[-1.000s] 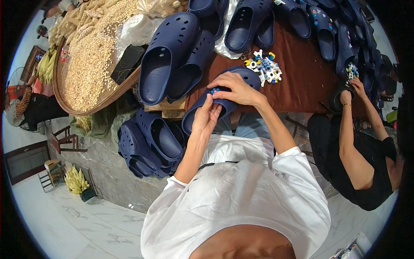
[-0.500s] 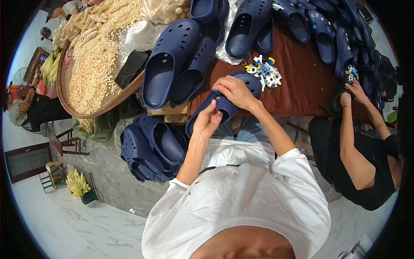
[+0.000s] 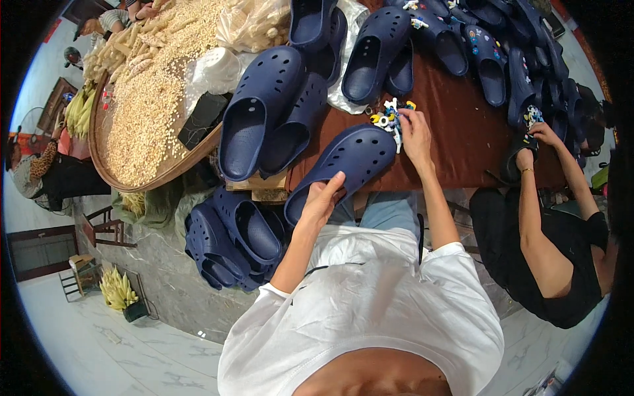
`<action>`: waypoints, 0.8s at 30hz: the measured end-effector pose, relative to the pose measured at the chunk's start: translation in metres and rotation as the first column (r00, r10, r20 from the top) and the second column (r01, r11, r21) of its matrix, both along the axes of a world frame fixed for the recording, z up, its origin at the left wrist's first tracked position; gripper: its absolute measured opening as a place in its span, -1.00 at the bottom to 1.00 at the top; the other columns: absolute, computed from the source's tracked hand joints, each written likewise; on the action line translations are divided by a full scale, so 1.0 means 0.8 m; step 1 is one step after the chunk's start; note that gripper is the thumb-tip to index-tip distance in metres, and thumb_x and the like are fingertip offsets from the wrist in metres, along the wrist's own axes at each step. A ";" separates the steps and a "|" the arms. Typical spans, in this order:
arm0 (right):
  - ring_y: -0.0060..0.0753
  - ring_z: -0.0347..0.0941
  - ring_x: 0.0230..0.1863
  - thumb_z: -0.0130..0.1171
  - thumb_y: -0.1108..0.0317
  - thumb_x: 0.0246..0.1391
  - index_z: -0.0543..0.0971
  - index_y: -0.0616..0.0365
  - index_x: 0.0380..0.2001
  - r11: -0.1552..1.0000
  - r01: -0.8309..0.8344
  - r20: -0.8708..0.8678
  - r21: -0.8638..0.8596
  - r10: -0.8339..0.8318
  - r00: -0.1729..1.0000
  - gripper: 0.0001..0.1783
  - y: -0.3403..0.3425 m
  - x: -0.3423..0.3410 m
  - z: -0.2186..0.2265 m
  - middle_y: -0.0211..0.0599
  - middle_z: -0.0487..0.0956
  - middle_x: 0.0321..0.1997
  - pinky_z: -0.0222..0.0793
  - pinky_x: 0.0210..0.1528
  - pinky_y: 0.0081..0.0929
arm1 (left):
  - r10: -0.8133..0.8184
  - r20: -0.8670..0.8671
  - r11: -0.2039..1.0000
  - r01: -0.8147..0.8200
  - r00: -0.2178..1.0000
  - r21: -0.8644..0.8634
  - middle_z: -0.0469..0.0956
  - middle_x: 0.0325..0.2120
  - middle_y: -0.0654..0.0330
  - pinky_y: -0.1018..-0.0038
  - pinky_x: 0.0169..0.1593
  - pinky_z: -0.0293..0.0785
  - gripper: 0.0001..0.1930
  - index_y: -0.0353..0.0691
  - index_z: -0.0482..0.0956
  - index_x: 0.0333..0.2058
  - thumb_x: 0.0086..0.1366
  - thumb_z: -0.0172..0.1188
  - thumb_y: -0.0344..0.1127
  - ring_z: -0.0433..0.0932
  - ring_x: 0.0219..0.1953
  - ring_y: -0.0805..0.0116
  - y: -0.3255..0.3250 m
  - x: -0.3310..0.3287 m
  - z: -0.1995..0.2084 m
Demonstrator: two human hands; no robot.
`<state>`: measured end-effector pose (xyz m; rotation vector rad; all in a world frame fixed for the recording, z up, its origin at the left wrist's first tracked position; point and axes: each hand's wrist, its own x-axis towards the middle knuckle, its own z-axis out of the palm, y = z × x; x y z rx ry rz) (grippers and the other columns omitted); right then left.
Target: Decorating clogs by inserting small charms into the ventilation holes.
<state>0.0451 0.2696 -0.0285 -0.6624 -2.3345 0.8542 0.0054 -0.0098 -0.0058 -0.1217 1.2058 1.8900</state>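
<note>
A navy blue foam clog (image 3: 353, 155) tilts at the table's front edge, its toe pointing up and right. My left hand (image 3: 322, 198) grips it by the rim of the foot opening, thumb on top. Beyond the toe lies a small pile of shoe charms (image 3: 388, 119) in white, yellow and blue. My right hand (image 3: 417, 137) reaches into that pile from the right, its fingertips pinched among the pieces. Whether a charm is between them is hard to make out. No charm shows on the upper of the held clog.
Pairs of navy clogs (image 3: 263, 92) stand along the brown-covered table (image 3: 456, 142), with more heaped at the far right. A round tray (image 3: 158, 183) of loose kernels is at left. Stacked clogs (image 3: 231, 231) sit below the table edge. A co-worker (image 3: 538, 244) handles a dark clog at right.
My right hand has left the clog's upper and moved right into the charm pile. My left hand has shifted its hold onto the clog's opening rim, and the clog's toe is uncovered.
</note>
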 end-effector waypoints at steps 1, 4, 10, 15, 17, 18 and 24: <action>0.01 0.47 -0.10 0.03 0.32 0.25 0.57 0.18 -0.10 0.996 0.002 -0.030 0.092 0.001 1.000 -0.75 -0.004 -0.001 -0.001 -0.11 0.55 -0.14 0.36 -0.04 -0.17 | -0.045 -0.016 0.998 0.044 0.999 -0.032 0.53 -0.05 0.01 0.39 0.08 0.41 -0.36 -0.62 0.40 -0.04 0.25 0.33 -0.04 0.52 -0.06 0.32 0.000 0.000 -0.002; 0.04 0.42 0.03 0.01 0.41 0.23 0.53 0.22 -0.05 0.987 -0.011 -0.088 0.159 0.025 0.996 -0.73 -0.018 0.002 -0.001 -0.05 0.54 -0.03 0.31 0.07 -0.13 | -0.084 -0.014 0.993 0.082 0.996 -0.086 0.59 -0.13 0.08 0.45 0.10 0.41 -0.46 -0.56 0.52 -0.10 0.27 0.31 -0.07 0.55 -0.06 0.33 -0.002 0.001 -0.014; -0.01 0.41 0.04 0.03 0.53 0.18 0.54 0.22 -0.11 0.993 0.040 -0.267 0.109 -0.009 0.964 -0.77 -0.068 0.025 -0.017 -0.08 0.50 -0.07 0.30 0.11 -0.18 | 0.090 0.061 0.994 -0.093 0.994 0.052 0.58 -0.17 0.19 0.42 0.11 0.36 -0.65 -0.27 0.59 -0.25 0.28 0.29 -0.06 0.51 -0.10 0.40 -0.017 0.014 -0.014; -0.04 0.40 0.00 0.03 0.59 0.15 0.53 0.27 -0.15 0.994 -0.078 -0.175 0.078 0.091 0.980 -0.79 -0.087 0.061 -0.047 -0.07 0.47 -0.11 0.30 0.09 -0.23 | 0.196 0.206 0.941 -0.243 0.959 0.237 0.57 -0.06 0.19 0.40 0.15 0.33 -0.57 -0.26 0.47 0.03 0.29 0.25 -0.14 0.51 0.01 0.38 -0.038 0.012 0.036; -0.02 0.41 0.01 0.03 0.56 0.16 0.53 0.27 -0.15 0.990 -0.096 -0.148 0.104 0.111 0.983 -0.80 -0.087 0.066 -0.063 -0.06 0.47 -0.10 0.30 0.10 -0.22 | 0.173 0.223 0.912 -0.241 0.959 0.331 0.60 -0.12 0.17 0.43 0.08 0.41 -0.66 -0.30 0.58 -0.14 0.24 0.31 -0.17 0.56 -0.05 0.41 -0.049 0.012 0.066; -0.01 0.41 0.01 0.04 0.55 0.17 0.53 0.27 -0.14 0.986 -0.094 -0.133 0.139 0.112 0.985 -0.80 -0.086 0.067 -0.075 -0.06 0.47 -0.10 0.30 0.10 -0.22 | 0.219 0.225 0.904 -0.284 0.950 0.320 0.60 -0.12 0.17 0.43 0.08 0.41 -0.66 -0.30 0.58 -0.14 0.24 0.31 -0.17 0.56 -0.05 0.41 -0.066 0.013 0.071; -0.01 0.42 0.01 0.04 0.52 0.16 0.55 0.22 -0.13 0.982 -0.140 -0.126 0.127 0.156 0.980 -0.78 -0.093 0.060 -0.075 -0.07 0.47 -0.09 0.31 0.10 -0.19 | 0.335 0.006 0.890 -0.319 0.942 0.327 0.51 0.06 0.07 0.19 0.25 0.32 -0.40 -0.38 0.36 0.16 0.15 0.28 -0.29 0.50 0.12 0.21 -0.180 0.049 0.100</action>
